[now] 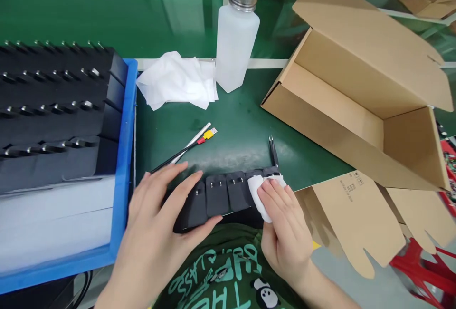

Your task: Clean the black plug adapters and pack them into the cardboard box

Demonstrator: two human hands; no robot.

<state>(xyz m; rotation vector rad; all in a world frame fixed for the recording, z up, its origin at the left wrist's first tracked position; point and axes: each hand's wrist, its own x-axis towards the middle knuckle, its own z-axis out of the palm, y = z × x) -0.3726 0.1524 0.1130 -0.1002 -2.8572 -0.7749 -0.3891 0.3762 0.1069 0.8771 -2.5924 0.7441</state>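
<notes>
the row of black adapters point(217, 197) lies crosswise, left of the empty carton point(359, 109); left hand point(160, 223) spread flat on it, right hand point(281, 223) fingers pinching a white wipe point(258, 192) (blue crate point(124, 157) holds more adapters).

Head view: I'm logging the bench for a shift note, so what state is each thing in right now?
Left hand: flat on the row of black adapters.
Right hand: pressing a white wipe on the row's right end.
Cardboard box: open, on its side, flaps spread.
Dispenser bottle: upright, metal top on.
White cloth: crumpled.
Tweezers: lying on the mat.
Blue bin: loaded with black adapters.
</notes>
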